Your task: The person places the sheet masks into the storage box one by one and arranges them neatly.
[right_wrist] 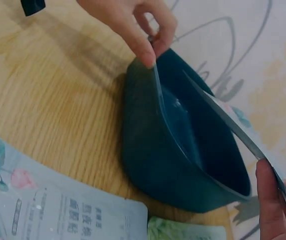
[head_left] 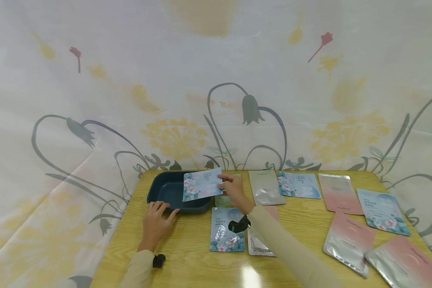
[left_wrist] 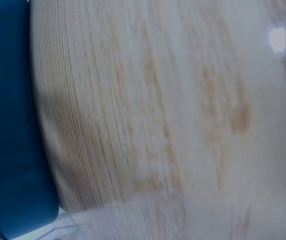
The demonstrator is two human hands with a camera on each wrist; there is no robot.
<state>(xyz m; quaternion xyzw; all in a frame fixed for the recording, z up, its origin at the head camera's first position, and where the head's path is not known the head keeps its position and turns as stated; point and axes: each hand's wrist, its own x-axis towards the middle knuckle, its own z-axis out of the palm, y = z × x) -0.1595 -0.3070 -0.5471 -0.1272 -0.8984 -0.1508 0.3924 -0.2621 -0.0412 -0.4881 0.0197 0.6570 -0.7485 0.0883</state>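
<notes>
We hold the blue lotus-print sachet (head_left: 199,186) above the teal basin (head_left: 192,210), our right hand (head_left: 235,191) pinching its edge between thumb and fingers; our left hand (head_left: 155,225) pinches the near rim (pink-and-silver packets (head_left: 350,236) lie rightward on the table (head_left: 187,244)).

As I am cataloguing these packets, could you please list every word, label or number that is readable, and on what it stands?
Nothing reads clearly enough to quote.
Blue packets, one in the right hand: Chinese characters, too blurred.
Pink packets: lettering, too small.
Grey packet: lettering, too small.
Blue tub: no text visible.
</notes>
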